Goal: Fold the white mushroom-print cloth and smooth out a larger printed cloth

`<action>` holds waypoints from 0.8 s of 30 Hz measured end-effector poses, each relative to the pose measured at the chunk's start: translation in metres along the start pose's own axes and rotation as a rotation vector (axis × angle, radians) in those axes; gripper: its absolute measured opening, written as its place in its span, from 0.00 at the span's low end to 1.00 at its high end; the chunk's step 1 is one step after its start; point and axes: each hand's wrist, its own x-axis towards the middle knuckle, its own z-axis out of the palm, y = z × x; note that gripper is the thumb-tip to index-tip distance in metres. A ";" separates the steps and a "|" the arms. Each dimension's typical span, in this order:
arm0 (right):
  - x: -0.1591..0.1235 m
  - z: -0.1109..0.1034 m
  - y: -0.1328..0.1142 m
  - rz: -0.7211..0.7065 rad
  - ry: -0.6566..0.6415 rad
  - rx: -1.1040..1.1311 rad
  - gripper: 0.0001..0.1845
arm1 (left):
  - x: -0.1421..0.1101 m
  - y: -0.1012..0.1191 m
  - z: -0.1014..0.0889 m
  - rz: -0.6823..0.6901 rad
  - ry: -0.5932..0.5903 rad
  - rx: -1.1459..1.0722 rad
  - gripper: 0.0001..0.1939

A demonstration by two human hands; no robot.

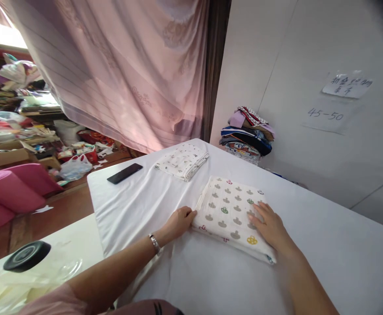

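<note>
A folded white cloth (226, 205) printed with grey, green and yellow mushrooms lies on the white-covered table (329, 227). My left hand (178, 223) pinches its left corner between thumb and fingers. Flat on the cloth's right side rests my right hand (270, 225), fingers outstretched and spread. Behind and to the left is a second folded white cloth (183, 161) with small dark prints, apart from both hands.
A black phone (124, 173) lies near the table's left edge. A clothes stack (247, 133) stands beyond the table by the wall. Pink curtain (138, 74) hangs behind. At lower left are a black round object (27, 256) and pink rolls (10, 197).
</note>
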 end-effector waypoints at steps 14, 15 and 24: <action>-0.025 0.006 -0.057 -0.315 -0.207 -0.082 0.29 | -0.015 0.001 0.003 0.015 0.077 -0.010 0.15; -0.026 0.003 -0.059 -0.315 -0.224 -0.064 0.30 | -0.015 0.001 0.003 0.012 0.071 -0.006 0.15; -0.027 0.002 -0.064 -0.303 -0.376 0.004 0.35 | -0.008 0.000 0.007 0.055 0.079 -0.114 0.10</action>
